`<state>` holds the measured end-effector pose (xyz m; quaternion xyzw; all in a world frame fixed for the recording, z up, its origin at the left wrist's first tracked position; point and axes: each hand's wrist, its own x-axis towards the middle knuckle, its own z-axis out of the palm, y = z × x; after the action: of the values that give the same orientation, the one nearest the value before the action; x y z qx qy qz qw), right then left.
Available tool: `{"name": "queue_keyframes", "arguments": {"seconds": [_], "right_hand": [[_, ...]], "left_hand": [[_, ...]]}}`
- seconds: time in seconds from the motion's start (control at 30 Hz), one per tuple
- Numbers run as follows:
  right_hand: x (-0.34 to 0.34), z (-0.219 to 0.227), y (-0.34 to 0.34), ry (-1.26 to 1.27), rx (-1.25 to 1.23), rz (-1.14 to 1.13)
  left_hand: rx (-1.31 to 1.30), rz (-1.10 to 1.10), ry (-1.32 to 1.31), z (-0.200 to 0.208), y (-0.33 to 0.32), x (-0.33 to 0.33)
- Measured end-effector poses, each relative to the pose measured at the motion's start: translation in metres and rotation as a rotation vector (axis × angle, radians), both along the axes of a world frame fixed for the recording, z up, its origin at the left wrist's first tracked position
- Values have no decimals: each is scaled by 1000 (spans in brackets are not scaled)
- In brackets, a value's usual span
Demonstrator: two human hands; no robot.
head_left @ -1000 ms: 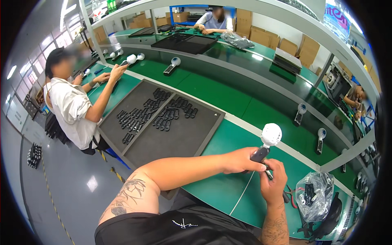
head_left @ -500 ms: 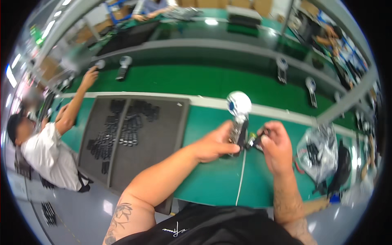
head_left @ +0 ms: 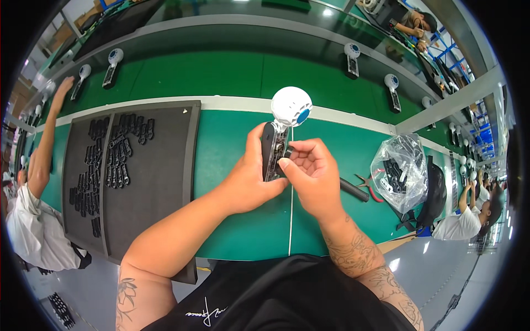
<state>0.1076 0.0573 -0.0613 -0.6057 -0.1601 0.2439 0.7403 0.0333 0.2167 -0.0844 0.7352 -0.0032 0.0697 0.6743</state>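
My left hand (head_left: 245,174) is wrapped round the handle of an upright handheld device (head_left: 291,106) with a white ball-shaped head and a blue round spot. The handle's side facing my right hand is uncovered, with inner parts showing. My right hand (head_left: 316,174) is closed against that side, thumb and fingers pinching a small black part (head_left: 286,153). The fingers partly hide this part, and its exact kind cannot be made out. Beyond my right hand, a black cylindrical tool (head_left: 354,189) lies on the green table (head_left: 237,237).
On the left, a grey divided tray (head_left: 160,204) holds several black handle pieces. Red-handled pliers (head_left: 374,194) and a clear bag (head_left: 406,190) of black parts lie to the right. Similar devices (head_left: 113,66) stand along the green belt (head_left: 221,71). A co-worker's arm (head_left: 44,146) reaches over at far left.
My right hand has come in from beside the device and now touches its handle. The device has turned, its blue spot now facing right. The whole view has shifted.
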Motion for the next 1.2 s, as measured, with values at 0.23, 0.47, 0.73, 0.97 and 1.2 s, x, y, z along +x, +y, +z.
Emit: {"name": "queue_keyframes", "arguments": {"seconds": [0.23, 0.47, 0.73, 0.97, 1.2], "right_hand": [[-6, -3, 8, -201, -166, -32], [-5, -8, 10, -660, -341, -107], [-3, 3, 6, -62, -72, -56], [3, -1, -7, 65, 205, 22], [0, 1, -12, 71, 213, 149]], "left_hand": [[69, 104, -35, 5, -8, -3], [-24, 72, -16, -8, -4, 5], [-164, 43, 117, 9, 0, -2], [-859, -13, 276, 15, 8, 0], [-1072, -22, 392, 7, 18, 3]]}}
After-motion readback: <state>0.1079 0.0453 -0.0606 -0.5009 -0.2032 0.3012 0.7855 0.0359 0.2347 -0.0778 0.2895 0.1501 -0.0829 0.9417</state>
